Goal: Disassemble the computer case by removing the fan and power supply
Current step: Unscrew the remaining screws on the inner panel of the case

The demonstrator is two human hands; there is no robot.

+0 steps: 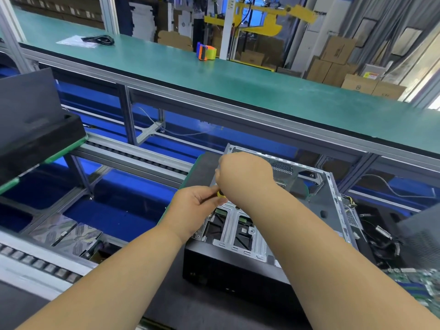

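Open computer case (273, 225) lying flat, long axis receding right

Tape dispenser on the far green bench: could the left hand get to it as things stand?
Probably not without stepping round. The left hand pinches a yellow-handled tool over the computer case, and the tape dispenser sits on the far green bench, beyond the roller conveyor and the gap behind it.

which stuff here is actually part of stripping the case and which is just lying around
In the job:
computer case, open on the mat
yellow-handled tool, pinched by the left hand
right hand, fist over the tool

Lying about:
tape dispenser on the green bench
black cable
circuit board
cardboard boxes
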